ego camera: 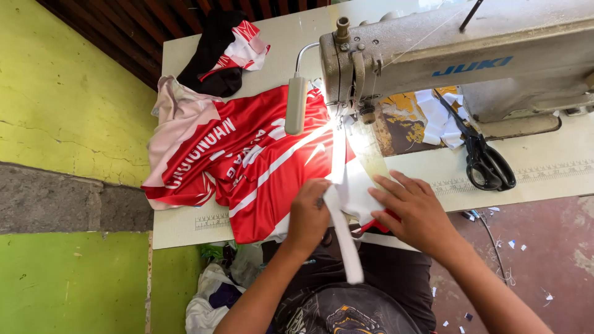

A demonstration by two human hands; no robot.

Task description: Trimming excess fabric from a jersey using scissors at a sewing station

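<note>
White strip [344,232] lies on the red jersey [260,167] just before the machine [433,55], your left hand [307,216] pinching it closed, your right hand [416,210] open and flat, keeping fabric smooth.

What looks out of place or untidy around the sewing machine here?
Small white fabric scraps lie scattered on the reddish floor at the right. The black scissors rest partly under the sewing machine, on loose white pieces. A black and red garment sits bunched at the far table corner. Nothing looks damaged.
</note>
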